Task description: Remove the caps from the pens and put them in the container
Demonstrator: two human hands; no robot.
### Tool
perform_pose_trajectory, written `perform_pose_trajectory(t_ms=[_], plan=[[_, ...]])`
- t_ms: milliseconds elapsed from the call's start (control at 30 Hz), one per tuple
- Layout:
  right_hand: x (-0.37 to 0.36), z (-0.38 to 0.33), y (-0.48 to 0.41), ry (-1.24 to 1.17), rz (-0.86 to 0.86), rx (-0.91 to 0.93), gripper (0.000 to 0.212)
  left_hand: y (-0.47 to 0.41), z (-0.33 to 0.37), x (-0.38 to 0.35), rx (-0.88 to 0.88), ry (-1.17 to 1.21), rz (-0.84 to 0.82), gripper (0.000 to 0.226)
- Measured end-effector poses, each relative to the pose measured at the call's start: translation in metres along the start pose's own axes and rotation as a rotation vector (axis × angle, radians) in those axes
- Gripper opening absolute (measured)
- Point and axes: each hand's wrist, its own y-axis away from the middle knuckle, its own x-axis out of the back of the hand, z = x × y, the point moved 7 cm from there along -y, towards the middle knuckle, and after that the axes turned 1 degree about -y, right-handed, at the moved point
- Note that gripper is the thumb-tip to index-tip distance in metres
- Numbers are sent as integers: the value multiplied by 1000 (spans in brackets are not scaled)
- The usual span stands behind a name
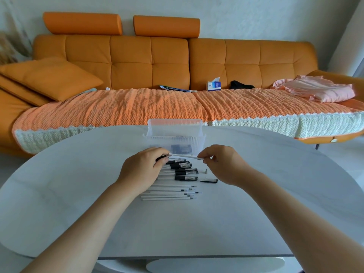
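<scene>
While capped pens wait in a heap on the table [78, 194], a person works one pen [185, 156] between both hands.

Left hand [141, 170] curls its fingers round the pen's black end, apparently the cap; right hand [222, 164] pinches the opposite end between thumb and fingertips, just in front of the translucent container [155, 127]. Dark shapes blur through its wall, possibly caps. Nearer the person lie bare pens [169, 192]; several capped pens [183, 168] and one loose cap [209, 181] remain, so the job looks roughly half done.

we note: container [174, 142] clear, ribbed; pens [167, 192] before it white, caps [184, 166] black; table [78, 194] pale grey; sofa [149, 62] behind it orange.
</scene>
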Motion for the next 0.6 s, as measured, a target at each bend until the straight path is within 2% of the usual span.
perform_pose_trajectory(t_ms=[433, 600], plan=[[2, -3, 0, 57, 7, 50, 28, 0, -4, -9, 29, 32, -120, 18], [5, -16, 4, 63, 8, 143, 26, 3, 3, -11, -4, 20, -166, 22]])
